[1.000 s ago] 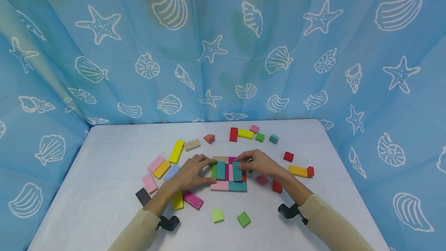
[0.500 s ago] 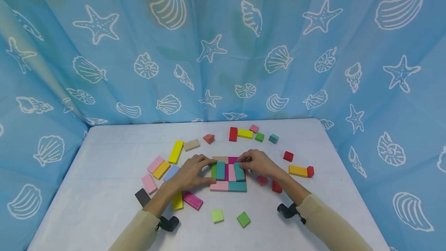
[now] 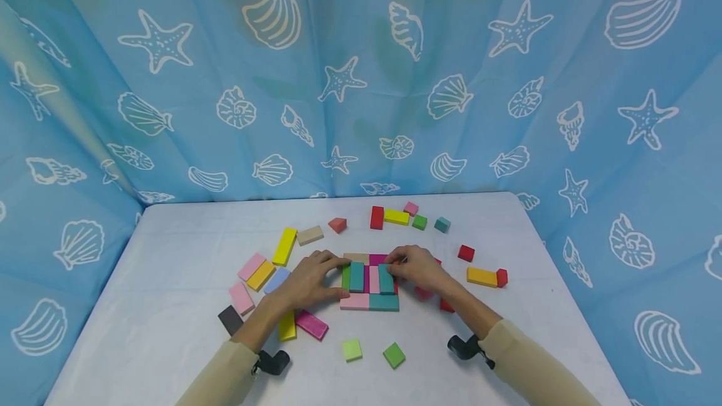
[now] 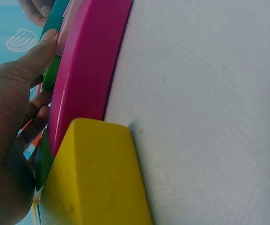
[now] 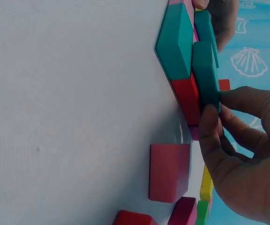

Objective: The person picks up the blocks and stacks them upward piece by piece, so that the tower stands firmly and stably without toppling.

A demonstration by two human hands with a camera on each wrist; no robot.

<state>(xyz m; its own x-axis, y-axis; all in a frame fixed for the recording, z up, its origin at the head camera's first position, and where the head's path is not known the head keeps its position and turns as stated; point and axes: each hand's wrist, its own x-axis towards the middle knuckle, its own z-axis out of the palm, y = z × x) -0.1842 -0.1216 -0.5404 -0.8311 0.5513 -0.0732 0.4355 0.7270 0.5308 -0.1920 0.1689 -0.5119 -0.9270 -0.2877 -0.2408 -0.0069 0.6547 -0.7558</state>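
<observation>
A low, flat structure of coloured wooden blocks lies in the middle, with a pink block and a teal block along its near side. A second teal block lies upon it at the left. My left hand rests at the structure's left side, index finger near the far end and thumb by the near corner. On the right, my right hand pinches a third teal block between thumb and finger, over a red block. Between the two upper teal blocks shows a pink strip.
Left of the structure lie loose blocks, including a magenta one and a yellow one near my left wrist. Two green squares lie in front. More blocks, such as an orange one, lie right and behind. A blue curtain hangs behind.
The teal block in my right hand first tilts, then straightens to lie nearly parallel with the left teal block. My right hand has shifted slightly; the left stays put.
</observation>
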